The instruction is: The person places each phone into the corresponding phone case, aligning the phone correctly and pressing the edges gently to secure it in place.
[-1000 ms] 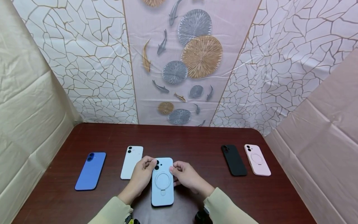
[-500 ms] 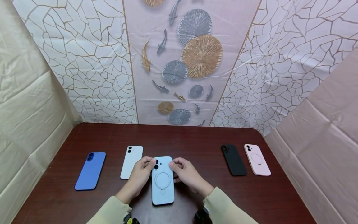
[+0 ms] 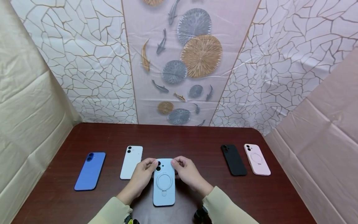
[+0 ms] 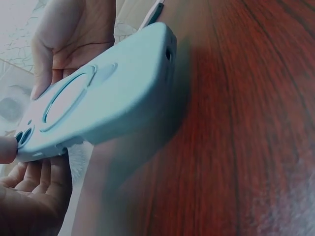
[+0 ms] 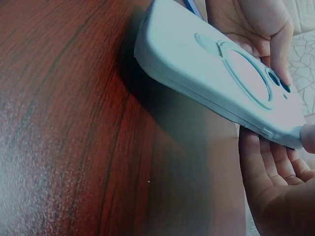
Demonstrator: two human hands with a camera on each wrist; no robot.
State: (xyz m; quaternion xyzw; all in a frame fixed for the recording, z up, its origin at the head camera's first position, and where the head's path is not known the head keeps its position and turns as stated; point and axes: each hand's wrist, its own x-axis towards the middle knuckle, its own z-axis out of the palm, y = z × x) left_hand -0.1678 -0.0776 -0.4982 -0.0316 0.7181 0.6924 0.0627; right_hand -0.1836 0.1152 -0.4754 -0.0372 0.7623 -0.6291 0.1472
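Observation:
Both hands hold a phone in a light blue case (image 3: pixel 164 197), its back turned up, with a ring outline and dark camera lenses. My left hand (image 3: pixel 140 175) pinches the upper left corner, the thumb beside the lenses. At the upper right corner, the thumb of my right hand (image 3: pixel 190 175) presses on the back while the fingers curl underneath. In the left wrist view the case's bottom end (image 4: pixel 162 54), with a port opening, is raised over the table. The right wrist view shows the long side edge (image 5: pixel 197 98) with its buttons. The phone's screen side is hidden.
A white phone (image 3: pixel 131 162) lies just left of my left hand, and a blue phone (image 3: pixel 90 171) farther left. On the right lie a black phone case (image 3: pixel 234 160) and a pink one (image 3: pixel 257 159) with a ring. Patterned cloth (image 3: pixel 98 62) surrounds the brown table (image 3: pixel 179 137).
My right thumb has moved from the right side edge up to the upper right corner. The light blue phone has shifted slightly right. The other phones and cases lie as before.

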